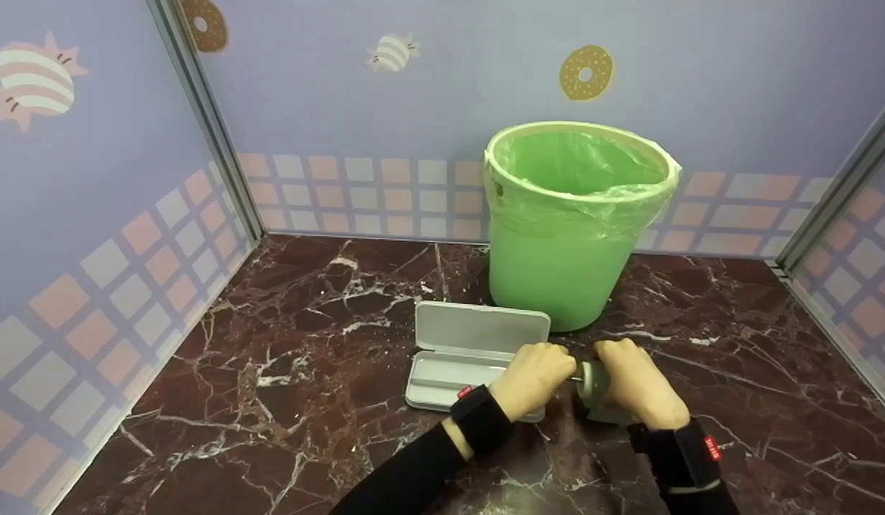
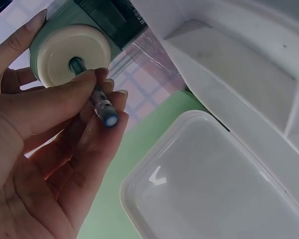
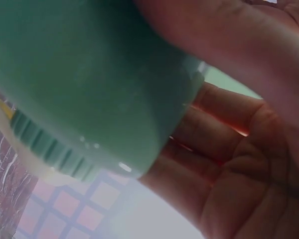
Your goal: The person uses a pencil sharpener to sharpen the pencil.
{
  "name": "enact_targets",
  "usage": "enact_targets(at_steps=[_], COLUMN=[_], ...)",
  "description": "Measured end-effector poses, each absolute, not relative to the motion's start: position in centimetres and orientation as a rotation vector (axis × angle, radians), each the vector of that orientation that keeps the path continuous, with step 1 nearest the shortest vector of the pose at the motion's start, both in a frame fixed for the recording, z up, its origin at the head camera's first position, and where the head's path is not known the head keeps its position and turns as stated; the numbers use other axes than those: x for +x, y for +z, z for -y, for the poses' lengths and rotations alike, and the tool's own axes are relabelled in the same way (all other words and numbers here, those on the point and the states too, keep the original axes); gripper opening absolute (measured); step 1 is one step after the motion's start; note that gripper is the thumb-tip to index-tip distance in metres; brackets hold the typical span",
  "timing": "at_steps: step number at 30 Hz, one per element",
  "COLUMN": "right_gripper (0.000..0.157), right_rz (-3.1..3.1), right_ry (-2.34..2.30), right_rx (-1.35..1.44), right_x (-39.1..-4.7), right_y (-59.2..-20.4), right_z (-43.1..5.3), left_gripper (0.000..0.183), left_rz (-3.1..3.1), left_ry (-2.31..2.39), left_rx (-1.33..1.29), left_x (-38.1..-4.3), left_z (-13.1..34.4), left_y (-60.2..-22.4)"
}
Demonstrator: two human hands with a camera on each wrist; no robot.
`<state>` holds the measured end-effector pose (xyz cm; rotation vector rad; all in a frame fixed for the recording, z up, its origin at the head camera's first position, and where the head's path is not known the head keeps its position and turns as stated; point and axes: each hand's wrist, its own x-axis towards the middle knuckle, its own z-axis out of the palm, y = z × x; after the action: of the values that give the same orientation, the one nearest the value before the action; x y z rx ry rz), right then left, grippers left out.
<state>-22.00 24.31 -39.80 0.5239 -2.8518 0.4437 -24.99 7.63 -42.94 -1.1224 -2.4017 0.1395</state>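
Note:
My left hand (image 1: 535, 378) pinches a pencil (image 2: 102, 105) between thumb and fingers. The pencil's far end sits in the hole of the round cream front of a green pencil sharpener (image 1: 594, 386). Around the sharpener's body (image 3: 79, 84) my right hand (image 1: 641, 383) is curled, holding it from the right. A white pencil case (image 1: 482, 327) stands with its lid up just behind and left of my left hand, which covers part of it. In the left wrist view, the case's tray (image 2: 239, 64) shows a divider.
Behind the hands a tall green trash bin (image 1: 556, 265) with a clear plastic liner stands near the back wall. The dark red marbled tabletop (image 1: 285, 429) is enclosed by patterned panels (image 1: 356, 93) at the left, back and right.

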Motion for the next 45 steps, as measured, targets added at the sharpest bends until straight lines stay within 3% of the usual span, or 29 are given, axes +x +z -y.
enact_targets(at_steps=[10,12,16,18,21,27,30,36,45], right_gripper=[0.039,0.051,0.086,0.09,0.083,0.035,0.02,0.022,0.024], right_rz=[2.852,2.859,2.874,2.898,2.985,3.058,3.045,3.115,3.132], right_ry=[0.434,0.449,0.474,0.477,0.477,0.571,0.616,0.682,0.733], right_rx=[0.595,0.613,0.634,0.618,0.57,0.51,0.492,0.447,0.406], right_x=[-21.4,-21.2,-20.9,-21.0,-21.3,-22.7,-23.2,-23.6,-23.8], right_y=[-40.2,-40.0,-39.3,-39.1,-39.2,-40.5,-41.3,-42.1,-42.5], right_z=[-25.3,-25.6,-26.9,-27.9,-29.5,-31.4,-31.4,-31.0,-31.6], left_gripper=[0.01,0.021,0.062,0.082,0.094,0.083,0.074,0.055,0.052], left_rz=[2.604,2.665,2.774,2.789,2.756,2.682,2.68,2.691,2.671], left_ry=[-0.085,-0.117,-0.121,-0.127,-0.151,-0.139,-0.113,-0.094,-0.06], left_rx=[-1.152,-1.136,-1.095,-1.092,-1.11,-1.103,-1.071,-1.037,-1.047], left_x=[-25.2,-25.2,-24.9,-24.6,-24.2,-23.7,-23.7,-23.9,-24.0], left_z=[-7.3,-7.2,-7.4,-7.8,-9.1,-12.1,-13.1,-13.8,-14.1], left_y=[-42.4,-42.0,-41.4,-41.3,-41.4,-41.4,-41.6,-42.6,-42.9])
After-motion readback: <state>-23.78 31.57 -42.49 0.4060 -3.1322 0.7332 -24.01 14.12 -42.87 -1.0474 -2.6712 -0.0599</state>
